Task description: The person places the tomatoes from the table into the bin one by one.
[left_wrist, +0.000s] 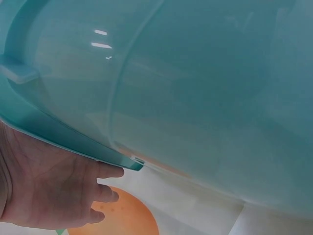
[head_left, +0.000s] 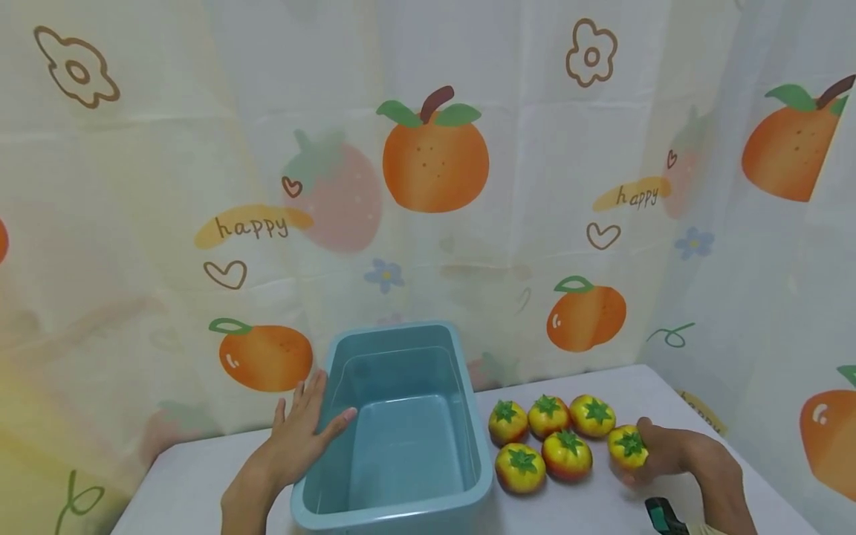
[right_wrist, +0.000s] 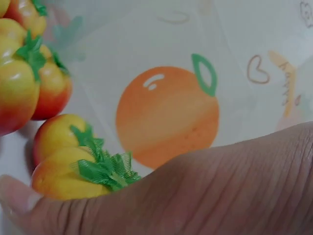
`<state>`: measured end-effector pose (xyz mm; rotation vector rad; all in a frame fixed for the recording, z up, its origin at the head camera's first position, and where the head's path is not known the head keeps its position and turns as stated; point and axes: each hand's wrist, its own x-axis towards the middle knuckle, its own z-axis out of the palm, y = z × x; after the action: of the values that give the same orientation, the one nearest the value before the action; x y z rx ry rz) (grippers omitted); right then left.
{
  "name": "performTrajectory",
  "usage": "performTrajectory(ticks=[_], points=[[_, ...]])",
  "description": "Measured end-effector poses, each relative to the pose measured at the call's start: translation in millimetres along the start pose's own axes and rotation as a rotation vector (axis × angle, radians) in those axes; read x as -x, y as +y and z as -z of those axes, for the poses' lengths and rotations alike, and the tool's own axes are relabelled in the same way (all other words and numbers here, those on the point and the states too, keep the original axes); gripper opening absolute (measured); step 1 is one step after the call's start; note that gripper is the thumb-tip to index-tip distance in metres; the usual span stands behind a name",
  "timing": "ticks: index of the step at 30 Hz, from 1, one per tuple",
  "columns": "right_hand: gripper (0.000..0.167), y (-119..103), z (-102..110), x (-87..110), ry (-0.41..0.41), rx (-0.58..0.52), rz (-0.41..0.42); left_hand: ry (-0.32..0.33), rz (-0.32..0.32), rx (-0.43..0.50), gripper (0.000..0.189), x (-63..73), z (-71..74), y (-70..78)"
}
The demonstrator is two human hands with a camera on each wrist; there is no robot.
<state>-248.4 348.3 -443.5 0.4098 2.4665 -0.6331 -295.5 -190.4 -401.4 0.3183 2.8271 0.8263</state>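
Observation:
A blue plastic bin [head_left: 401,513] stands with its inside bare. My left hand [head_left: 294,446] rests at its left rim, fingers straight and spread, the thumb over the inner wall. In the left wrist view the left hand [left_wrist: 54,181] lies beside the bin's rim [left_wrist: 78,139]. At the right, my right hand [head_left: 669,449] grips a yellow-red artificial fruit [head_left: 626,444] with a green leafy top. The right wrist view shows the thumb [right_wrist: 78,215] across the near side of this fruit [right_wrist: 68,174]; the other fingers are hidden.
Several similar fruits [head_left: 567,455] sit in two rows between the bin and my right hand. They stand on a white table [head_left: 642,379]. A fruit-printed curtain [head_left: 508,223] hangs right behind the table and along its right side.

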Motion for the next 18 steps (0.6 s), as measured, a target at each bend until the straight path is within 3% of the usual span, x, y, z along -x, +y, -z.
performTrajectory(ticks=[11,18], points=[[0.108,-6,8,17.4,0.02,0.025,0.068,-0.003,0.004,0.001,0.103,0.0,-1.0,-0.7],[0.127,-11,10,25.2,0.028,0.022,0.074,-0.001,-0.003,0.006,0.103,-0.2,0.1,-0.4]])
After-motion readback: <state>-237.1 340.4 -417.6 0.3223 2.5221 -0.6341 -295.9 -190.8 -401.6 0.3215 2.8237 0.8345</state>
